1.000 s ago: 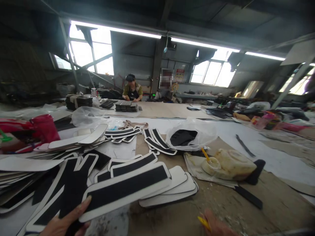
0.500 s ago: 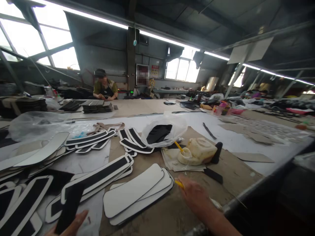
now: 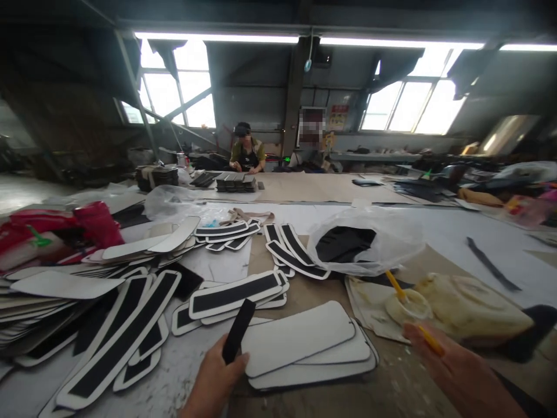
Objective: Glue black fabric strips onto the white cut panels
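My left hand (image 3: 215, 371) grips a narrow black strip (image 3: 239, 331) that points up and away. Its thumb is at the left end of several stacked white panels (image 3: 300, 337) with rounded corners. My right hand (image 3: 456, 368) is closed around a yellow stick-like handle (image 3: 431, 341); the working end of it is hidden. Just beyond that hand sits a small round cup of pale paste (image 3: 407, 307), with another yellow stick (image 3: 395, 284) standing in it. The cup adjoins a stained yellowish plastic jug (image 3: 472, 305) lying on its side.
White-edged black panels (image 3: 237, 293) lie in overlapping piles to the left and centre. A clear plastic bag (image 3: 391, 238) holds black pieces. At far left are red packages (image 3: 52, 232). Across the table, a person (image 3: 247, 152) works beside stacked dark pieces (image 3: 236, 182).
The view has turned left and levelled. My left hand has carried the black strip up to the white panels. My right hand, with the yellow handle, has moved away from them, closer to the paste cup.
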Available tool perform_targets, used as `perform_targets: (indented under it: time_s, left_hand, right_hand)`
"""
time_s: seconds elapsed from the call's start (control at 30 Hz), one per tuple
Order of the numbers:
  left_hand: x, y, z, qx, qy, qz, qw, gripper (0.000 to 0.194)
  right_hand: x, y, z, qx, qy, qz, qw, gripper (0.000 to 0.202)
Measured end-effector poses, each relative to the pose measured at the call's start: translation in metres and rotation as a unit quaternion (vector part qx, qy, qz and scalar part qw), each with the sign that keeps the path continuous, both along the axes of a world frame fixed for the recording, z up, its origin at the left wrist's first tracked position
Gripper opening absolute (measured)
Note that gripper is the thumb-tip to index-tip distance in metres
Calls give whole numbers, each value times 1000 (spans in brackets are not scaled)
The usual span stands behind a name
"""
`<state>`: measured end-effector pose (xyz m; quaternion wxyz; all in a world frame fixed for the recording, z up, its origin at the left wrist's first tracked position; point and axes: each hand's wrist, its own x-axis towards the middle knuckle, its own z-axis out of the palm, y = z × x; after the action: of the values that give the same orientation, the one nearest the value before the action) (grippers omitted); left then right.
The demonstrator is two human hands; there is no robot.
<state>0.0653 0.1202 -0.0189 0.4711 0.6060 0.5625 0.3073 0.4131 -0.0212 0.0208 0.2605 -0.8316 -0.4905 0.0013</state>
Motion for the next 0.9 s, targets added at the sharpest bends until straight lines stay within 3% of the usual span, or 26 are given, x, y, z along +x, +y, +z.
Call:
perform_targets:
  time_s: [0.1,0.2,0.3,0.4,0.47,0.53,0.6,0.67,0.77,0.9]
  left_hand:
    - [3,-5,0,-7,-21,12,1000,26]
    - [3,-11,-1,-45,-31,2,999,19]
    - [-6,-8,6,-73,-9,-1,997,33]
    - [-15,13,28,2,113,25,993,42]
    - [-14,35,46,92,235,-37,967,39]
    - [-2,60,61,126,266,-99,951,28]
    - [17,84,65,147,297,-145,932,20]
    - [38,104,60,166,312,-174,919,21]
    - [62,125,39,173,319,-207,909,26]
    - [71,139,15,163,310,-231,908,27]
  right_hand:
    - [10,2,-5,-69,39,17,997,39]
    - [4,5,-4,-50,26,35,998,38]
    - [-13,11,0,-14,11,71,997,40]
    - [-33,22,4,-25,4,97,995,40]
    - [-45,31,8,-48,-14,108,993,38]
    - [-59,43,13,-72,-40,125,989,34]
    - [-72,58,19,-95,-65,150,982,28]
    - [-83,72,22,-114,-79,169,976,23]
    - [-93,86,20,-128,-82,181,972,19]
    - [-91,90,15,-138,-74,190,969,16]
